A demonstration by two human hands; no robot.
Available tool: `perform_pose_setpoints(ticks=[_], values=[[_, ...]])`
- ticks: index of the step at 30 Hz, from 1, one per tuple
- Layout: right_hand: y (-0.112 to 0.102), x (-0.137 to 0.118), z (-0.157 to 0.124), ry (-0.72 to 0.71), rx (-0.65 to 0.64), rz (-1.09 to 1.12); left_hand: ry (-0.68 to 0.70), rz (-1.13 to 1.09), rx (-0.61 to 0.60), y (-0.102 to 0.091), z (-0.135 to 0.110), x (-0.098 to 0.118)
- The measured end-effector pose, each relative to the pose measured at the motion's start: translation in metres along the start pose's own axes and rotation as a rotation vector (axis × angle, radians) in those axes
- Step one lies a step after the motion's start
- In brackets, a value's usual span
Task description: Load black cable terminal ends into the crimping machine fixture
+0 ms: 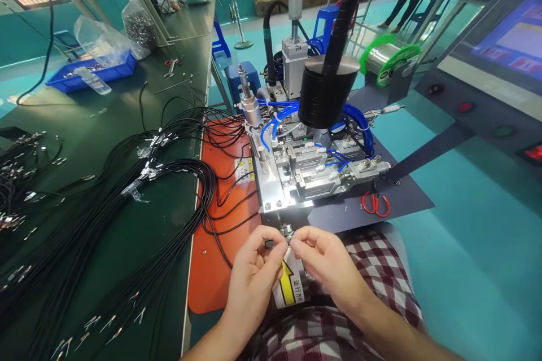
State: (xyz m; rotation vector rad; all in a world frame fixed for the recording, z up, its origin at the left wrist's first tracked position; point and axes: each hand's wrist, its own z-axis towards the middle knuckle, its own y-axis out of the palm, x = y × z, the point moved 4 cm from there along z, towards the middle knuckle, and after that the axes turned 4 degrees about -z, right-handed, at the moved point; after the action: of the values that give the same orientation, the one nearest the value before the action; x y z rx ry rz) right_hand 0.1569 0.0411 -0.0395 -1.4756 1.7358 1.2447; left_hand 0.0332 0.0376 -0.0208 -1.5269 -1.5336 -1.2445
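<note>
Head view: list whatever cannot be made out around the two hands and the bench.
All in the head view:
small metal part: too small, and largely covered by the fingers of the left hand and right hand; its kind is unclear.
yellow arrow label: hands cover its sides; print too small.
black cable bundle: cut off by the left and bottom edges.
screen: cut by the right edge, blurred.
</note>
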Motion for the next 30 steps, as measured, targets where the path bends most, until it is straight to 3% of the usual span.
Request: perform_pose_setpoints(ticks=[11,22,30], values=[[0.005,-0.002,-0.002,0.038,-0.024,0.003,-0.007,-0.014,0.122,-0.003,0.001,-0.002],[0.010,-0.004,0.001,0.025,-0.111,0.026,-0.242,-0.249,-0.007,-0.001,0.008,0.005],[-0.002,-0.002,0.000,-0.030,-0.026,-0.137,-0.192,-0.210,0.019,-0.001,0.011,0.000]])
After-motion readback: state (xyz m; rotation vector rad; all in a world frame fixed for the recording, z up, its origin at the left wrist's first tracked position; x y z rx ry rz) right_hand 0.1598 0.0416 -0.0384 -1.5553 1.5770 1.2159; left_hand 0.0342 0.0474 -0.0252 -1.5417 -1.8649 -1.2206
